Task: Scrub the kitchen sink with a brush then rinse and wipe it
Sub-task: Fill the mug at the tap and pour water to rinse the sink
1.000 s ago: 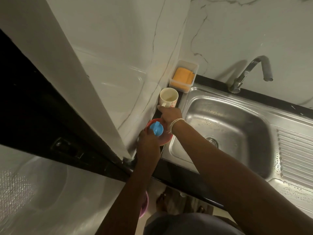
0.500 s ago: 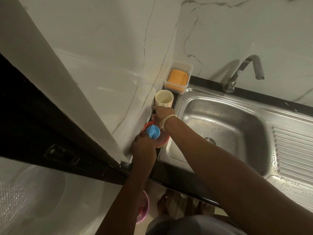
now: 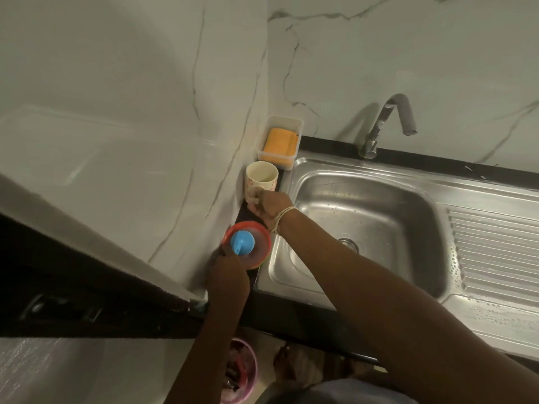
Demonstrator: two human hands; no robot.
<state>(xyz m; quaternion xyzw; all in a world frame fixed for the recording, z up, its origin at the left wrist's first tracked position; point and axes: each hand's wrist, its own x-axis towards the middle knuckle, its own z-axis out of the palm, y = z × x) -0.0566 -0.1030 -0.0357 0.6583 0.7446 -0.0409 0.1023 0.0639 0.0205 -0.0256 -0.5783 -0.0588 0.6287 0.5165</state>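
Where the dark counter meets the wall: a cream mug stands upright, just left of the sink.
Right hand: it reaches across the sink's left rim, and its fingers curl around the low side of the mug and grasp it.
Left hand: it holds the near edge of a red bowl; the fingers look curled on the rim, but they are blurry, so this is not sure.
Red bowl: it sits on the counter strip, near the mug and closer to the person.
Blue cup: a small one lies inside the red bowl.
Sink: shiny steel, with water drops on it and a drain hole in the bottom; a ribbed draining part is on its right.
Tap: it stands behind the sink, by the wall.
Orange sponge: it lies in a clear box in the corner, just behind the mug.
Pink bucket: it is down on the floor.
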